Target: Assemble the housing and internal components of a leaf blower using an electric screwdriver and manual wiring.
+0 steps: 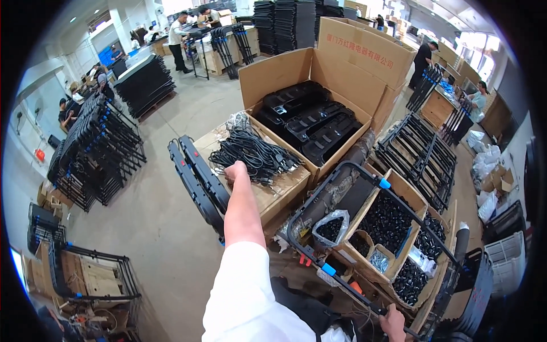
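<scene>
My left arm is stretched forward, and my left hand [235,170] is at the near left edge of a pile of black power cords [253,145]. Its fingers look curled, but what they hold, if anything, is hidden. The cords lie bundled on a cardboard-covered surface [283,191]. Just left of the hand stand two long black plastic covers [196,181]. At the lower right my right hand [393,323] is wrapped round the tube of a black metal frame [348,289] with blue sleeves, which slants over bins of small parts.
Behind the cords, an open carton [279,74] holds black moulded housings [310,122]. Wooden bins on the right contain black fittings [384,219] and silver screws [379,261]. Stacked black frames [102,151] stand at left, more frames [419,157] at right. People work at benches farther back.
</scene>
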Available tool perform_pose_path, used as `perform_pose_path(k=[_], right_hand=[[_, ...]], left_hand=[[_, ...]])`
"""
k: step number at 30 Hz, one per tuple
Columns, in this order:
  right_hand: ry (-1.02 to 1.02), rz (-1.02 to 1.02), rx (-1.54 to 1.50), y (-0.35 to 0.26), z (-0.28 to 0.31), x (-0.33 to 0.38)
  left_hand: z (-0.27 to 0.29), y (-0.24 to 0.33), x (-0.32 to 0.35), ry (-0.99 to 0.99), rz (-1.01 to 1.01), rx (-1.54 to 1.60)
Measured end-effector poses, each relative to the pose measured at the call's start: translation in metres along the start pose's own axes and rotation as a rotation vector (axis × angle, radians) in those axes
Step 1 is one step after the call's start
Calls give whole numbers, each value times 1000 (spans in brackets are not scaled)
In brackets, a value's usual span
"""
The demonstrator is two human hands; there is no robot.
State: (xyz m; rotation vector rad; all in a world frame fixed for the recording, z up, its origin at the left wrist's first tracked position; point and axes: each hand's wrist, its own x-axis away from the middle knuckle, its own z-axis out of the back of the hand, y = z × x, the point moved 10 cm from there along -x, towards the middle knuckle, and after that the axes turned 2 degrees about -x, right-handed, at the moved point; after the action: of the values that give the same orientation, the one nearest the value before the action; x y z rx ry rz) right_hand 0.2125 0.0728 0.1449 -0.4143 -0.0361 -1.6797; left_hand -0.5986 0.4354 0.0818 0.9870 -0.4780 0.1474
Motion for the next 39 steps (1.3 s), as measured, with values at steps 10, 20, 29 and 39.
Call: perform_pose_path(k=[10, 20, 29, 39], right_hand=[[143, -135, 146, -26, 19, 19], [-137, -118, 339, 2, -23, 9], [-200, 138, 489, -5, -23, 3], [-128, -32, 406, 5, -24, 3]], left_hand=[[-1, 38, 29, -62, -28, 413], [58, 194, 120, -371, -477, 965], [113, 253, 198, -696, -773, 960], [179, 281, 383, -1152, -1193, 777]])
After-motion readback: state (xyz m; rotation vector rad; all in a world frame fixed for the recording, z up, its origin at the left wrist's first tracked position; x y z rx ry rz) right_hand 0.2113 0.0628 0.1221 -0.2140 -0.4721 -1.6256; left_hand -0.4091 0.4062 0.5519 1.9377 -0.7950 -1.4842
